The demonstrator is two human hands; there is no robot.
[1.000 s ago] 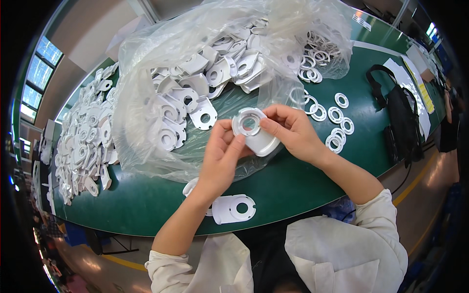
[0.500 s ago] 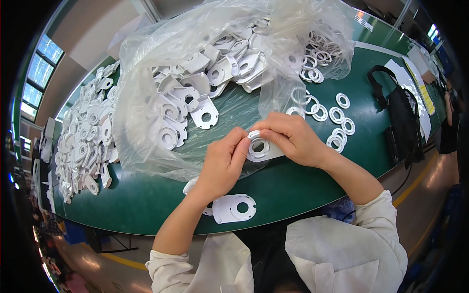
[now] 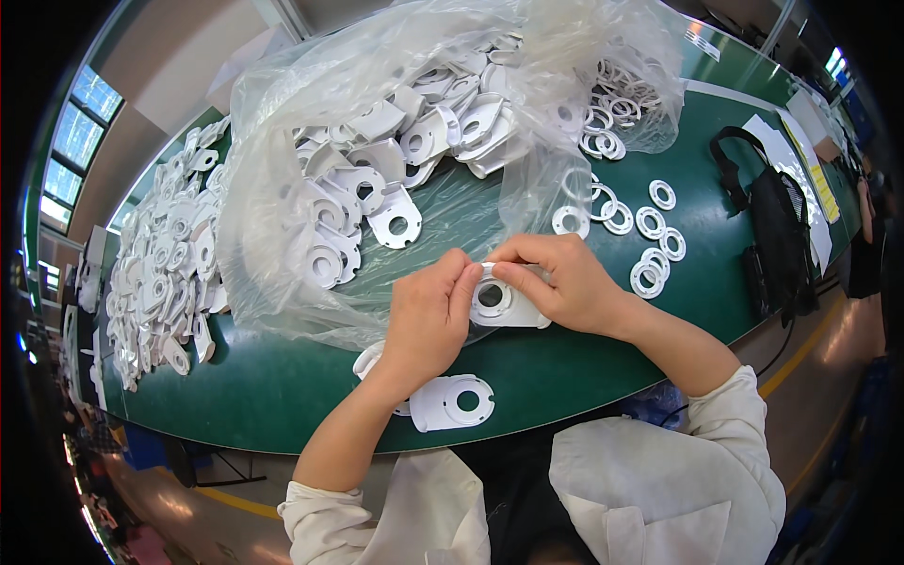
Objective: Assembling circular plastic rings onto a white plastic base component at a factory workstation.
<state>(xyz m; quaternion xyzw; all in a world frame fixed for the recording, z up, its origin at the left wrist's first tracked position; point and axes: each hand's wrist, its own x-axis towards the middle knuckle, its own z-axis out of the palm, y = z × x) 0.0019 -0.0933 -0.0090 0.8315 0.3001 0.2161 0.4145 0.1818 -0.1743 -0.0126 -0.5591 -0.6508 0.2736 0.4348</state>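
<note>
Between my two hands, above the green table, is a white plastic plate (image 3: 516,314) with a round hole and a white ring around that hole. My left hand (image 3: 428,315) pinches its left edge between thumb and fingers. At the upper right, my right hand (image 3: 565,282) is closed on the same plate, thumb pressing by the ring. Below them a similar white plate (image 3: 433,405) lies flat near the table's front edge. Another white piece (image 3: 367,359) is partly hidden behind my left wrist.
A clear plastic bag (image 3: 264,254) full of white plates spreads over the table (image 3: 311,395). A heap of white parts (image 3: 160,273) lies at the left. Loose white rings (image 3: 650,222) and a bag of rings (image 3: 626,89) lie at the right, beside a black bag (image 3: 780,226).
My right hand has shifted slightly downward and the held plate has turned a little, showing more of its lower edge. Both hands keep their grip.
</note>
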